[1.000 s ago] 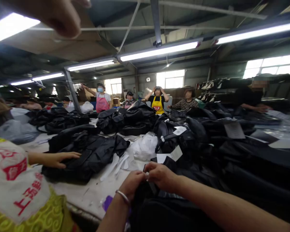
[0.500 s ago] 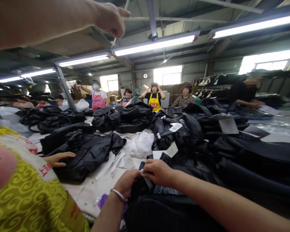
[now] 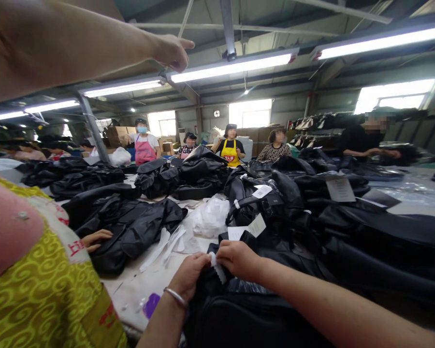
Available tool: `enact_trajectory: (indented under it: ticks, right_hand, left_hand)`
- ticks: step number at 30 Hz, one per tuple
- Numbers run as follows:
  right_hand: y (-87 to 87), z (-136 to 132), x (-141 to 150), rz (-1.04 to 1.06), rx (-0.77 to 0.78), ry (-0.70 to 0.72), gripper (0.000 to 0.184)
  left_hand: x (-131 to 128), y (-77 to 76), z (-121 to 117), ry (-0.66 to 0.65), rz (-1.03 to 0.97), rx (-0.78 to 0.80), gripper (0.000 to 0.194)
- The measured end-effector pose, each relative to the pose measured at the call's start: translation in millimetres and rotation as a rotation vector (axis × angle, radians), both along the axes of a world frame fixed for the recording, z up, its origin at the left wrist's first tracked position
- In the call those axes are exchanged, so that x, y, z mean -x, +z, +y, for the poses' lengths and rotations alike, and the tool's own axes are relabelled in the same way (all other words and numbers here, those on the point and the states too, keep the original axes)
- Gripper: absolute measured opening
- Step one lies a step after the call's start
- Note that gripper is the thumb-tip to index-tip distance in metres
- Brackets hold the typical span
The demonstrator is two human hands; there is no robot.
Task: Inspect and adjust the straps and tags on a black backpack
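Nearest to the camera there was a large smooth black bag [image 3: 253, 321], and clear crinkled plastic film [image 3: 246, 286] lay just behind its upper edge. Over this place, the person's left hand [image 3: 190, 273], with a round silver bracelet [image 3: 176, 296] at the wrist, had its thumb and fingers closed on a narrow white strip with a toothed edge [image 3: 219, 272]. The right hand [image 3: 238, 261] came from the other side, and its bent fingers were also pinching the upper end of this strip, which hung down between the two hands.

Beside the left forearm, a small purple object [image 3: 151, 305] lay on the whitish table [image 3: 128, 302]. At the left side was a co-worker's yellow-green apron with swirl pattern [image 3: 47, 285]. A bare arm [image 3: 105, 50] stretched above it, with the index finger pointed out, while another hand [image 3: 95, 239] rested its fingers on a folded soft black bag [image 3: 130, 234].

A little farther lay some long flat white pieces [image 3: 176, 239] and a crumpled white plastic heap [image 3: 210, 217]. Behind the right hand, black bags with handles [image 3: 271, 205] carried white paper tags [image 3: 262, 191]. On the far side were a person in a yellow apron [image 3: 231, 153] and a person in a pink apron [image 3: 145, 149], before bright windows [image 3: 250, 113].
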State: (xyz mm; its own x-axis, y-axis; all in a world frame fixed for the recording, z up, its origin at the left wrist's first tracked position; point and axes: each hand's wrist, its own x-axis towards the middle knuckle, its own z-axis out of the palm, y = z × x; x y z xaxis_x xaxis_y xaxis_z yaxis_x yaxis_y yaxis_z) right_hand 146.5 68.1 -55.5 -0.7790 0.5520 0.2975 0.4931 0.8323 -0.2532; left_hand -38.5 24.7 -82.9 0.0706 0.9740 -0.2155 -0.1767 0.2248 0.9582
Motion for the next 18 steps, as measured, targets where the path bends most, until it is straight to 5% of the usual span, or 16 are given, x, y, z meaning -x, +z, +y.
enact_trajectory:
  ticks: [5, 9, 12, 18]
  right_hand:
    - [3.5, 8.9, -13.4, 0.013, 0.078, -0.06, 0.018]
    - [9.7, 8.5, -16.2, 0.01, 0.087, -0.086, 0.018]
    - [15.5, 6.5, -13.9, 0.011, 0.093, -0.089, 0.017]
    - [33.4, 1.2, 0.3, -0.171, 0.166, -0.111, 0.033]
  left_hand:
    - [8.1, 6.1, -8.6, -0.032, 0.026, -0.018, 0.026]
    - [17.0, 11.5, -17.2, -0.223, 0.086, -0.009, 0.037]
    - [17.3, 12.1, -17.3, -0.339, 0.31, -0.017, 0.039]
    - [5.8, 11.7, -12.3, -0.295, 0.598, -0.123, 0.042]
